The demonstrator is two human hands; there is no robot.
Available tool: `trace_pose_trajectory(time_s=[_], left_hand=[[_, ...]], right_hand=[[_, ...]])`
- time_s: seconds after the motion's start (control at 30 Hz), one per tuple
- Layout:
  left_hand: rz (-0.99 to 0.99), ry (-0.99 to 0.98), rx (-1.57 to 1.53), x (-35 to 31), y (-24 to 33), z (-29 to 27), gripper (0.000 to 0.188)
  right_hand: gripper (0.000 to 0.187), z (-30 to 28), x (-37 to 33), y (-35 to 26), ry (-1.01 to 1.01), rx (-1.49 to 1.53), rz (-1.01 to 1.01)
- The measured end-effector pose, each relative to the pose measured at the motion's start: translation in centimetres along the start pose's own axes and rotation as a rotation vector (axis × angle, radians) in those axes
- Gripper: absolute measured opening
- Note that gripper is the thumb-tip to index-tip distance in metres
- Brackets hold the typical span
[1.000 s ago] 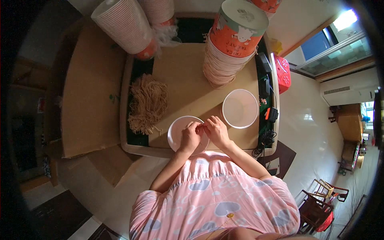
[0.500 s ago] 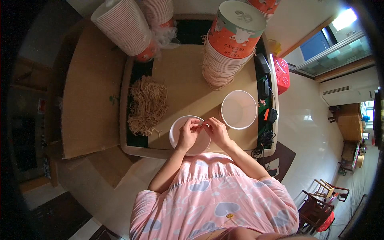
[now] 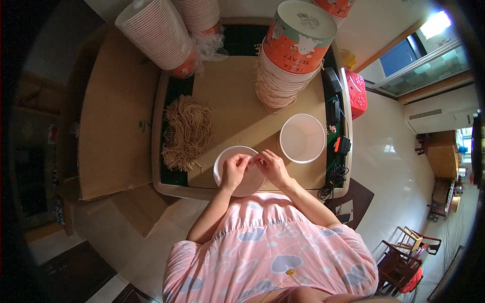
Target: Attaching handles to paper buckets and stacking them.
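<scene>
A white paper bowl (image 3: 227,169) sits at the near edge of the surface (image 3: 232,106), just in front of the person. Both hands meet above it: the left hand (image 3: 235,170) and the right hand (image 3: 269,166) have their fingertips pinched together on something thin between them, too small to make out, perhaps a piece of string. So each grip is clenched on that small piece, and the hands touch or nearly touch at the fingertips over the bowl's far rim.

Just right of the bowl and slightly farther stands an open white bucket (image 3: 302,138), upright. To the left of the bowl lies a heap of tan string loops (image 3: 186,132). Farther back, near the middle, rises a tall stack of orange-and-white paper bowls (image 3: 290,53), and at the far left another stack of ribbed bowls (image 3: 159,33) leans on its side. A flat cardboard sheet (image 3: 111,111) lies beside the surface on the left. Along the right edge lie dark devices and cables (image 3: 336,146).
</scene>
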State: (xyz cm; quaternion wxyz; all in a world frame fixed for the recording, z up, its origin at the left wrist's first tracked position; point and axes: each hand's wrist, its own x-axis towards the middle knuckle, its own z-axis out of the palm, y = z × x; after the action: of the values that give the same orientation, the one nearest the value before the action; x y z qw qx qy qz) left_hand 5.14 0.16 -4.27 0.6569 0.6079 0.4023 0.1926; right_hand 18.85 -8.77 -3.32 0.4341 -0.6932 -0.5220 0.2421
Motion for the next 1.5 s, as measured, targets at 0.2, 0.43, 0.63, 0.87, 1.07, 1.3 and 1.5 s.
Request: trace_pose_trajectory(time_s=[0.2,0.43,0.63,0.87,1.07,1.3,1.5], left_hand=[[0.023,-0.047,-0.027,-0.5,-0.7,0.4,0.016],[0.307,0.099,0.305,-0.4,-0.6,0.7,0.009],[0.444,0.283,0.527,-0.8,1.1,1.3,0.001],[0.342,0.164,0.392,-0.3,0.8,0.7,0.002],[0.059,-0.060,0.351,-1.9,2.4,-0.6,0.009],[0.087,-0.161,0.189,-3.8,5.9,1.1,0.018],[0.077,-0.283,0.153,-5.1,7.9,1.9,0.015]], right_hand=[[0.007,0.6,0.0,0.2,0.055,-0.015,0.043],[0.006,0.6,0.1,-0.1,0.041,-0.080,-0.011],[0.005,0.5,0.2,0.0,0.049,-0.165,-0.089],[0.007,-0.5,0.9,-0.6,0.033,-0.098,-0.125],[0.009,-1.0,0.8,-0.5,0.099,-0.111,-0.129],[0.012,0.3,-0.6,0.3,0.181,-0.071,-0.065],[0.011,1.4,0.2,1.0,0.161,0.020,0.049]])
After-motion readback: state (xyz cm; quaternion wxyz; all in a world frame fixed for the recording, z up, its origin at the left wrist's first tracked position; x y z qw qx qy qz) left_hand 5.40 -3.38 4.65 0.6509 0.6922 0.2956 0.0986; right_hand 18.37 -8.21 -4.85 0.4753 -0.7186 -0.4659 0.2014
